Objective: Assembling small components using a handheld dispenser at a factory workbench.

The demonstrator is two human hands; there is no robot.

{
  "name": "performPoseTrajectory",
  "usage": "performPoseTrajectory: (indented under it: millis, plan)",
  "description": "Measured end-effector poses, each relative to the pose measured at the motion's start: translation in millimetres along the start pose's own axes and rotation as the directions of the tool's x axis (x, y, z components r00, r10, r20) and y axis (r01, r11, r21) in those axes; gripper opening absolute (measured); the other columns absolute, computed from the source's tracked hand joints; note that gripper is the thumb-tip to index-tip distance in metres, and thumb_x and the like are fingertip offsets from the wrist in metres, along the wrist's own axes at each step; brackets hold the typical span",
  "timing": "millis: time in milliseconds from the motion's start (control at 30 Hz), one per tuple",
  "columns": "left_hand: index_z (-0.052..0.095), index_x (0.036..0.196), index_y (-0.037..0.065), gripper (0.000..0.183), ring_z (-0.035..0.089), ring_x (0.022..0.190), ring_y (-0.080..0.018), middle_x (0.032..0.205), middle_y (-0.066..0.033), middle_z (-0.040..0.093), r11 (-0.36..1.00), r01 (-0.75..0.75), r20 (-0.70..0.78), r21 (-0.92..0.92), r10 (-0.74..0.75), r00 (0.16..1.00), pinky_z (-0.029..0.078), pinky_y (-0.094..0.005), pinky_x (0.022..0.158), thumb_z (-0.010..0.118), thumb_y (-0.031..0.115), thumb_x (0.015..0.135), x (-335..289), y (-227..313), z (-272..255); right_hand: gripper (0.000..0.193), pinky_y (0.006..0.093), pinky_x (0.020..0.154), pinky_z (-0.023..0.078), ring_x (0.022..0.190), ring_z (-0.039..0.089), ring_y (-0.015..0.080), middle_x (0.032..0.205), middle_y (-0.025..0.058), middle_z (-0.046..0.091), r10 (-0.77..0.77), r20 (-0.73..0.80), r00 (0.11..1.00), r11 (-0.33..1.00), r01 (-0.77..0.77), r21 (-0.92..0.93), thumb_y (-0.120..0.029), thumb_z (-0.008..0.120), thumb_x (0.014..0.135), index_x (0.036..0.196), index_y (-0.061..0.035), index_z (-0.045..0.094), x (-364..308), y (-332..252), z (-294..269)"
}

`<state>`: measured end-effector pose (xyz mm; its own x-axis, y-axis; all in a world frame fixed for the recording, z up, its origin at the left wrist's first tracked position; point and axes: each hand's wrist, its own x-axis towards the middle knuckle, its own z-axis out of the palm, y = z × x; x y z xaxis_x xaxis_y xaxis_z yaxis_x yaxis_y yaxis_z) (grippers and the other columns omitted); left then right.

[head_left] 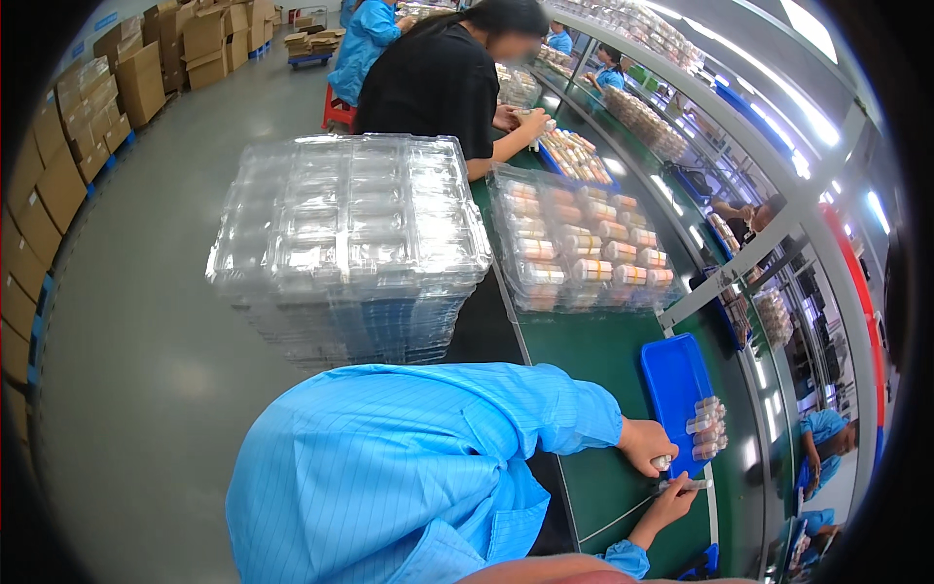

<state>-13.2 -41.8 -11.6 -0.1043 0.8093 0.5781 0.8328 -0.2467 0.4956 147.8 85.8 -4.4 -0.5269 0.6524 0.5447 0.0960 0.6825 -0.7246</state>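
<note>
My left hand (647,446), in a blue sleeve, is closed around a small whitish cylinder (662,462) beside the near end of a blue tray (662,375). Just below it, my right hand (669,504) pinches a slim white cylindrical piece (698,484) between thumb and fingers. The two hands are close together over the green work surface (608,496). Several small white and pinkish cylinders (708,428) lie grouped at the tray's right side. Too little detail shows to tell what kind of part they are.
A tall stack of clear plastic trays (350,224) stands to the left. Beyond my hands, a clear tray of banded cylinders (593,238) rests on the bench. A co-worker in black (428,88) handles pieces farther up. A white metal frame post (739,263) slants at the right.
</note>
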Motion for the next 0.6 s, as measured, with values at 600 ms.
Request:
performPoseTrajectory:
  millis: [600]
  plan:
    - [0.058, 0.106, 0.007, 0.047, 0.066, 0.078, -0.0372, 0.085, -0.0152, 0.068, 1.0, -0.005, -0.003, 0.0, 0.005, 1.0, 0.051, -0.0476, 0.067, 0.074, 0.037, 0.073, 2.5, -3.3, 1.7, 0.037, 0.0343, 0.064, 0.046, 0.069, 0.055, 0.0202, 0.078, 0.0112, 0.06, -0.019, -0.005, 1.0, 1.0, 0.018, -0.022, -0.029, 0.057, 0.1, 0.097, 0.007, 0.057, 0.1, -3.5, 0.8]
